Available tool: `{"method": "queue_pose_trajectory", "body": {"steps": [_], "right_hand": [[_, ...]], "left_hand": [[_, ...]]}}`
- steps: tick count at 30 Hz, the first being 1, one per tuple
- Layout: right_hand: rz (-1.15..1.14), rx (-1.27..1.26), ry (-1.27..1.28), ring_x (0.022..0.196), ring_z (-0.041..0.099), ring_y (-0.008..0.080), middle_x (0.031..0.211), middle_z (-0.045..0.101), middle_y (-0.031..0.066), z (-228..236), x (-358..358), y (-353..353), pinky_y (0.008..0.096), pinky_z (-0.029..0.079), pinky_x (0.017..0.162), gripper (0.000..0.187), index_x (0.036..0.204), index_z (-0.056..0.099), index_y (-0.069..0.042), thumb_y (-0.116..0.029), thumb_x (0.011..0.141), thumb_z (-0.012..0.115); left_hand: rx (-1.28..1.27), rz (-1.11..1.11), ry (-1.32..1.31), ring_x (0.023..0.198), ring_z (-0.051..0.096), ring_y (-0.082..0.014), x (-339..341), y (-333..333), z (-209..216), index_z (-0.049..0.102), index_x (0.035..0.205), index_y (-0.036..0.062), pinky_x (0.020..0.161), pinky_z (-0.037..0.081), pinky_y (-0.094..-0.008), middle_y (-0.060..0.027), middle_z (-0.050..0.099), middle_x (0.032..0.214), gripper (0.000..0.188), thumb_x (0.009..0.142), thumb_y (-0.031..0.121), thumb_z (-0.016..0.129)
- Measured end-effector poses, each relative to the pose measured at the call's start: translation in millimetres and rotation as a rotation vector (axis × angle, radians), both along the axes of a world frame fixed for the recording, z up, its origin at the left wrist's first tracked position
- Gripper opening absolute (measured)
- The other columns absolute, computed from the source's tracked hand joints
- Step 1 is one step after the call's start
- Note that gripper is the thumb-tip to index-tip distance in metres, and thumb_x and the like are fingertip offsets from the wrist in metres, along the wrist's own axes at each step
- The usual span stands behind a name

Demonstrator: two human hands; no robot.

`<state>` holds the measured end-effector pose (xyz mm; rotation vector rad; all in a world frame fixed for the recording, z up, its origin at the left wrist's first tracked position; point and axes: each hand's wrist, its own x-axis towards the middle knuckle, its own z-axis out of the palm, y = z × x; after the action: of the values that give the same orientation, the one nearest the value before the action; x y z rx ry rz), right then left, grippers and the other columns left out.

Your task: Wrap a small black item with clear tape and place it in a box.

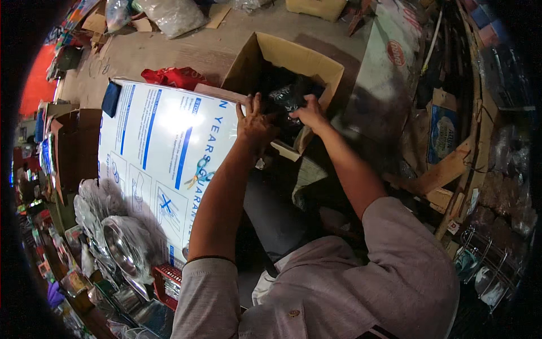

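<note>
An open cardboard box [324, 64] stands beyond my knees with a shiny black plastic bag [287, 97] bunched up inside it. My right hand [310, 113] is closed on the bag's near right side, fingers and thumb pinching the plastic. At the box's left edge, my left hand [257, 125] is spread with its fingertips pointing away from me, between the box and the white printed board. Its thumb side lies against the dark plastic and is partly hidden. Scissors with blue-green handles [201, 169] lie on the white board [149, 141], left of my left forearm.
A red plastic bag [172, 77] lies past the board's far edge. Plastic-wrapped metal bowls [121, 243] and a red basket [167, 285] crowd the near left. Wooden planks [443, 169] and a wire rack [490, 263] stand on the right. Clear stuffed bags [172, 17] lie farther off.
</note>
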<state>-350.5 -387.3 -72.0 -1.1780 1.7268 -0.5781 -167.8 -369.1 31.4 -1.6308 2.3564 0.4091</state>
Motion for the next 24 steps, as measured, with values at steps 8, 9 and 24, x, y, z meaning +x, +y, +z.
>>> {"method": "queue_pose_trajectory", "body": {"steps": [8,9,24], "right_hand": [[0.436,0.571,0.39,0.126,0.043,0.0369,0.138,0.04,0.0228,-104.8,54.0,-62.3,0.0441,0.042,0.098,0.064,0.132,0.043,-0.001,-0.03,0.079,0.064],[0.334,0.723,0.452,0.126,0.04,0.0363,0.143,0.033,0.021,-142.9,41.4,-65.8,0.0462,0.04,0.1,0.057,0.135,0.042,-0.001,-0.025,0.086,0.058],[0.736,0.414,0.402,0.093,0.065,0.036,0.096,0.067,0.0201,-279.2,35.0,-28.9,0.043,0.053,0.079,0.02,0.089,0.071,-0.004,-0.016,0.074,0.063]], "left_hand": [[-0.176,-0.237,-0.227,0.141,0.015,-0.0347,-2.5,11.0,-36.0,0.056,0.128,0.0116,0.113,0.0,-0.0556,-0.0162,0.029,0.149,0.043,0.091,0.028,0.041],[-0.123,-0.291,-0.128,0.141,0.017,-0.0341,-18.1,9.3,-41.7,0.056,0.127,0.0078,0.113,0.0,-0.0554,-0.0157,0.033,0.147,0.043,0.091,0.026,0.041],[0.017,-0.228,-0.148,0.131,0.038,-0.0316,-19.5,47.1,-75.2,0.053,0.125,0.0062,0.113,0.008,-0.0589,-0.0143,0.052,0.13,0.041,0.088,0.022,0.045]]}}
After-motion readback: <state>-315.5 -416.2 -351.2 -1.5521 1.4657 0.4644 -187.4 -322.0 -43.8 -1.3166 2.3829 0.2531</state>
